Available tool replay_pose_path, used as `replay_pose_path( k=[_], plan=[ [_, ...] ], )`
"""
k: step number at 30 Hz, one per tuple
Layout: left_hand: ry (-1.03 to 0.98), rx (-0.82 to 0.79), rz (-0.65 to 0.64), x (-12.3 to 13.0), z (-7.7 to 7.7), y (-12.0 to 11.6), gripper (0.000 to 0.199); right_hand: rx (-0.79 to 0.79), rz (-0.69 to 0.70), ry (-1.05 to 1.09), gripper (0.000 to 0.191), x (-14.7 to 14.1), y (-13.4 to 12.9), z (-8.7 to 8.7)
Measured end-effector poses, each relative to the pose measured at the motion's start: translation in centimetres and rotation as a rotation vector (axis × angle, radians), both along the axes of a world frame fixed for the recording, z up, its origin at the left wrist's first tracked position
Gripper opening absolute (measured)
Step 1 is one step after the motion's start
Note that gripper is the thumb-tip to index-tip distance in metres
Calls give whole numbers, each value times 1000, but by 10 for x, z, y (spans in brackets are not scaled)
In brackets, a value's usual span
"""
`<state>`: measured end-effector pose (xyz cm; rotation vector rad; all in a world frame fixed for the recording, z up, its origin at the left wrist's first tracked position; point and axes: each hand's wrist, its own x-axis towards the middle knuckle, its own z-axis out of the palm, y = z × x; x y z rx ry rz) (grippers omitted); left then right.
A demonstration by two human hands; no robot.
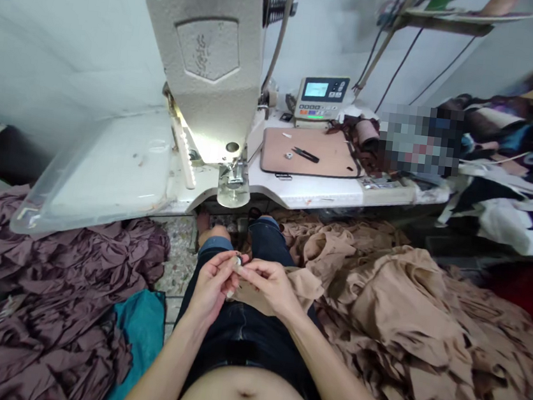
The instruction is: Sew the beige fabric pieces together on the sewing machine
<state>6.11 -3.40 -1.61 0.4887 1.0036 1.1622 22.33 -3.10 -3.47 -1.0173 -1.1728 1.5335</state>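
Note:
Over my lap, my left hand (213,284) is closed in a pinch around a small round metal piece (238,261), perhaps a bobbin; it is too small to be sure. The fingertips of my right hand (270,284) are pinched together right beside that piece, and what they grip is partly hidden. Tan cloth (255,298) lies across my thighs under both hands and shows again beyond the right wrist. Ahead of the hands stands a sewing machine (208,71), its lamp lit and its needle area (234,177) above the table's front edge.
On the white table (319,196) lies a pinkish board (306,143) with black thread snips (306,155) and a small bobbin (289,156). A control panel (322,97) stands behind. Brown-purple cloth (69,280) heaps at left, tan cloth (408,306) at right. A clear plastic tray (33,218) juts forward.

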Motion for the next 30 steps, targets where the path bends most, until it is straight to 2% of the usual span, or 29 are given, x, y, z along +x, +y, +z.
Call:
replay_pose_path(
  k=[7, 11, 15, 18, 22, 25, 28, 30],
  plan=[
    [-23, 0, -6, 1, -1, 2, 46, -38, -12, 3, 49, 20, 5, 3],
    [16, 1, -61, 0, -3, -2, 46, -90, -71, 28, 49, 23, 8, -4],
    [96, 6, -135, -4, -8, -5, 45, -62, -38, 0, 47, 24, 13, -4],
    [163, 14, -156, -5, -11, -6, 49, 37, 13, -61, 43, 25, 22, 5],
    [247, 42, -146, -3, -10, -5, 43, 298, 85, -245, 41, 27, 38, 26],
    [301, 85, -112, -1, -5, -6, 40, 437, 198, -349, 39, 29, 50, 40],
    [319, 124, -81, -2, -1, -6, 39, 493, 253, -416, 41, 29, 56, 43],
    [327, 144, -65, -3, 1, -6, 37, 458, 218, -415, 43, 29, 58, 38]
  ],
)
